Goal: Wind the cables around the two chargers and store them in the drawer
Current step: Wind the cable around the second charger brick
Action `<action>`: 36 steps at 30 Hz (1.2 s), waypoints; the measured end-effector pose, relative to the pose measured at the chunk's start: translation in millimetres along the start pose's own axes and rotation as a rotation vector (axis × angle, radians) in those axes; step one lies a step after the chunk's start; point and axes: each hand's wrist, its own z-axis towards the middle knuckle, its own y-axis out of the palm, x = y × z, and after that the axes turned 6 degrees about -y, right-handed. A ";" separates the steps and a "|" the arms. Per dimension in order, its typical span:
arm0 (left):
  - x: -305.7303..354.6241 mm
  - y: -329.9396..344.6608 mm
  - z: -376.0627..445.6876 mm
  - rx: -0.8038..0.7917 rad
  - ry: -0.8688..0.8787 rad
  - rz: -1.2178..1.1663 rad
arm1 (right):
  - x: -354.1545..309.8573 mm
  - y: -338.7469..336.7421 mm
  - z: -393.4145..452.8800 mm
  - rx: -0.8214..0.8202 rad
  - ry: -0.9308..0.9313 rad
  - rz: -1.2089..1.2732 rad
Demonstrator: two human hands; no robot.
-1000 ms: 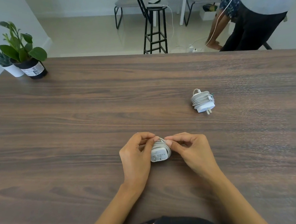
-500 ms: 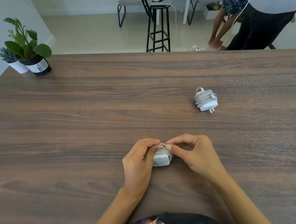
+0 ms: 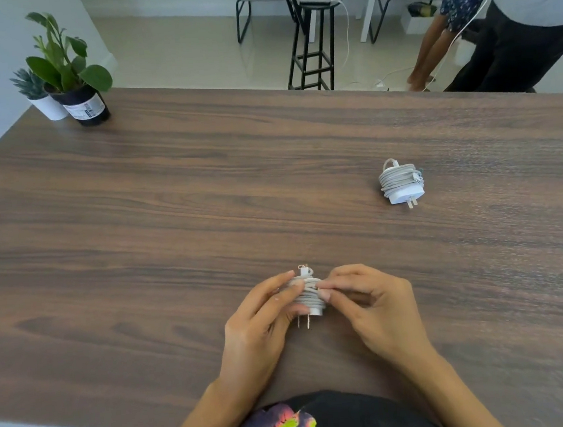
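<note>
- White charger [image 3: 308, 296], cable fully coiled on it, sits at near centre of the table [image 3: 168, 196]; left hand [image 3: 259, 322] grasps its body, right hand [image 3: 368, 304] pinches the coil.
- Risk: cable end looks only loosely tucked; on release the coil may spring loose.
- Count: two chargers; second charger [image 3: 401, 183] wound, far right, well apart.
- No drawer in view.

Bright, even daylight, soft faint shadows — sharp focus, wide-angle bowing at edges
</note>
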 end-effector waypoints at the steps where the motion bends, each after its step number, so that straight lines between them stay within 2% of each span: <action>1: 0.4 -0.6 -0.8 0.017 -0.022 -0.009 | 0.6 1.3 -0.7 -0.009 0.017 0.021; 9: 2.1 7.9 19.5 0.034 -0.251 -0.179 | 6.0 3.1 10.2 0.069 0.117 0.120; 23: 3.9 19.9 30.3 0.073 -0.145 -0.117 | 9.5 4.3 16.0 0.045 0.220 0.025; 26: 1.3 24.5 34.1 0.098 -0.168 -0.147 | 10.3 5.9 20.2 0.075 0.250 0.002; 31: -1.7 30.6 37.8 0.116 -0.165 -0.179 | 10.4 8.1 23.9 0.096 0.228 -0.006; 36: -4.1 34.4 39.9 0.147 -0.179 -0.210 | 9.2 15.8 24.6 0.189 0.157 -0.035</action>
